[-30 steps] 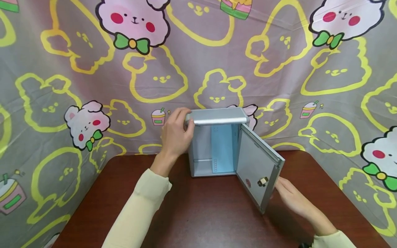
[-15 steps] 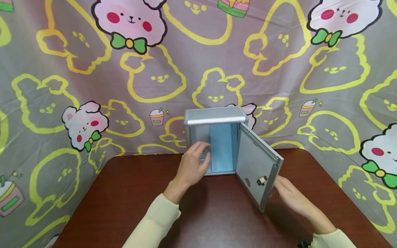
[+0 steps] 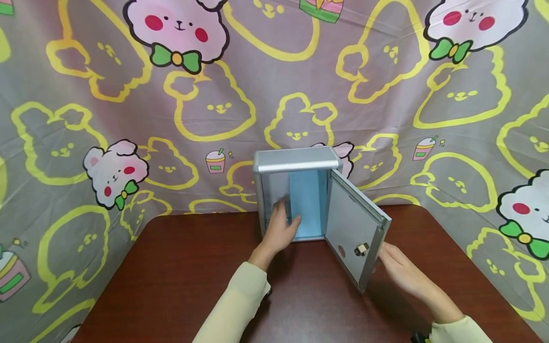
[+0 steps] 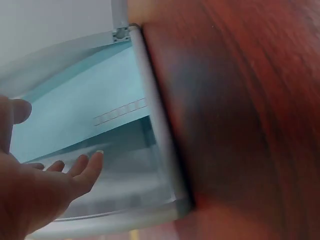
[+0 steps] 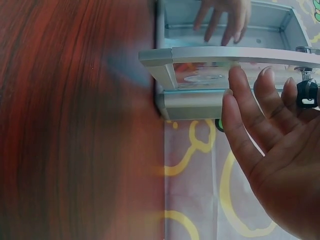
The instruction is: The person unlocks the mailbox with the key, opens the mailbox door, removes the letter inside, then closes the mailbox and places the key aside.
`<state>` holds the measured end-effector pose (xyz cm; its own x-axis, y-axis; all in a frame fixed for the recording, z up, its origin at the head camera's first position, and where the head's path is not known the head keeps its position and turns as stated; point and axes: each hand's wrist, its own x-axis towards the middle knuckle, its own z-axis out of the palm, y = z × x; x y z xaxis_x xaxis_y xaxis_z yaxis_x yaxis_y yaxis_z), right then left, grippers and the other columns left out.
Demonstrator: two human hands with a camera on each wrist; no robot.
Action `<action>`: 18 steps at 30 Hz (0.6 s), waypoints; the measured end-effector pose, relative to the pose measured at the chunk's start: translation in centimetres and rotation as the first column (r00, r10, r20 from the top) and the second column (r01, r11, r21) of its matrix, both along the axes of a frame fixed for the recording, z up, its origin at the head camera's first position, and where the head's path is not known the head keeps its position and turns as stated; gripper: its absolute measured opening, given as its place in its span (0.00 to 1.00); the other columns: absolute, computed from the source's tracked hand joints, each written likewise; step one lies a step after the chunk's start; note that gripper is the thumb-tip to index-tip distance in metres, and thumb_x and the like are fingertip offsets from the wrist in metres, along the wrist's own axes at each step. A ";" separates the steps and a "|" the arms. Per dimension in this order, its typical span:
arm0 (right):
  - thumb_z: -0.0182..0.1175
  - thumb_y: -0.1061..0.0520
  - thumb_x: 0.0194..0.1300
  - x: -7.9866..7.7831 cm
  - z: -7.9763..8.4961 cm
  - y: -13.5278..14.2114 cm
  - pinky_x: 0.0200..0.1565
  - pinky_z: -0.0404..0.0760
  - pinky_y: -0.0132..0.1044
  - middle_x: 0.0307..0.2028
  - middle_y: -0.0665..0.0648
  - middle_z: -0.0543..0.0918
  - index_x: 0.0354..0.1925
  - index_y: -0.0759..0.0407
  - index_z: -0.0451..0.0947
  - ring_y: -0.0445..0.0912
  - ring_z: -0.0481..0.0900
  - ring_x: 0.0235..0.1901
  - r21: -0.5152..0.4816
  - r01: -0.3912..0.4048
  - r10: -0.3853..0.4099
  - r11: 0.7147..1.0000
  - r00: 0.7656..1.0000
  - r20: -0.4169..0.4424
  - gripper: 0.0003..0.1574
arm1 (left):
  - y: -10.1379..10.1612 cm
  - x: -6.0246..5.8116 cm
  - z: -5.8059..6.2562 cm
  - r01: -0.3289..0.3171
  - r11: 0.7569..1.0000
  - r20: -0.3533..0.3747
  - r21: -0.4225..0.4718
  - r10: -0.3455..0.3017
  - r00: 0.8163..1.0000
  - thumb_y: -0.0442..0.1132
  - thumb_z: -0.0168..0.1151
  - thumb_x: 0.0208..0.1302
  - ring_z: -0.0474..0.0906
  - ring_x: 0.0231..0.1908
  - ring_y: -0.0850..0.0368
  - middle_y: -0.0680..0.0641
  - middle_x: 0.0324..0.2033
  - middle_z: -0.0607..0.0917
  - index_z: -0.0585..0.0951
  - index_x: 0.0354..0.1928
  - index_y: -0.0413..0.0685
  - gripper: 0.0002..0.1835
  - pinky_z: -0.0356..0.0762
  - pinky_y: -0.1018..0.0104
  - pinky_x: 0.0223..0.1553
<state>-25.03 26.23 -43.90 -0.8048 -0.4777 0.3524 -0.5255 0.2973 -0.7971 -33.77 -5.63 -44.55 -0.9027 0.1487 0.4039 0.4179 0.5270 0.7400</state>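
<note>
A grey metal mailbox (image 3: 296, 158) stands on the table with its door (image 3: 356, 224) swung wide to the right. Inside, a light blue envelope (image 3: 305, 202) with a row of small red squares stands upright, leaning to the right side. My left hand (image 3: 280, 228) reaches into the mailbox at the left of the envelope. In the left wrist view its fingers are spread and loosely bent, with nothing between them, and the thumb is apart from the envelope. My right hand (image 5: 280, 135) lies at the door's outer face with fairly straight fingers, the fingertips by the door's edge.
A black-headed key (image 5: 307, 94) sits in the door's lock, beside the right fingers. The lock's catch (image 3: 361, 249) juts from the door's inner face. Behind the brown wooden table (image 3: 180, 276) hangs a cartoon-patterned cloth (image 3: 240, 157).
My left hand has let go of the mailbox's upper left corner, come down and moved right into its opening. The right hand and door have stayed in place.
</note>
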 end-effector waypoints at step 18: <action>0.34 0.59 0.85 0.0 0.0 -0.1 0.36 0.81 0.39 0.35 0.53 0.84 0.56 0.65 0.76 0.41 0.82 0.35 -0.001 0.012 -0.012 1.000 1.000 0.007 0.23 | 2.1 -2.5 -1.6 -0.044 0.974 0.183 0.224 0.002 0.983 0.37 0.46 0.80 0.60 0.74 0.39 0.33 0.75 0.62 0.55 0.79 0.37 0.30 0.63 0.46 0.72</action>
